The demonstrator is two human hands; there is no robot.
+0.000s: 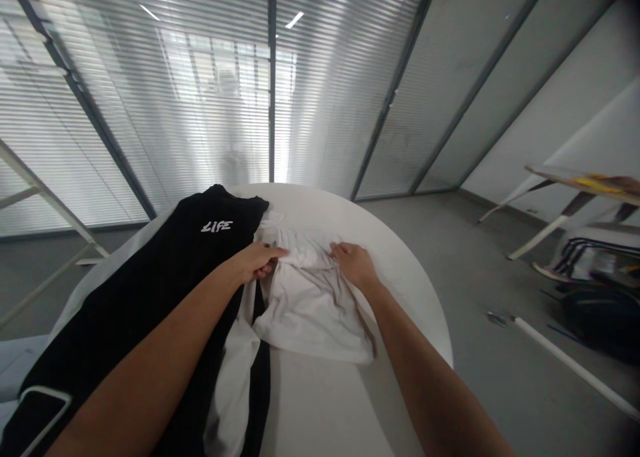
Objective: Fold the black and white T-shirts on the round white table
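Note:
A crumpled white garment (320,310) lies on the round white table, with folds bunched along its upper part; its exact cut cannot be made out. My left hand (257,260) pinches its upper left side between thumb and fingers. On the opposite side, my right hand (353,262) grips the upper right edge, fingers closed on the cloth. To the left, partly under my left forearm, a black garment (165,270) with white lettering is spread out. A white sleeve-like strip of cloth (233,384) hangs between the two garments.
The round white table (410,277) has its curved edge to the right. A glass wall with blinds (210,110) stands behind it. On the right are a wooden-topped table (590,187), a dark bag (600,317) and a white pole (570,360). A pale metal frame (50,207) stands left.

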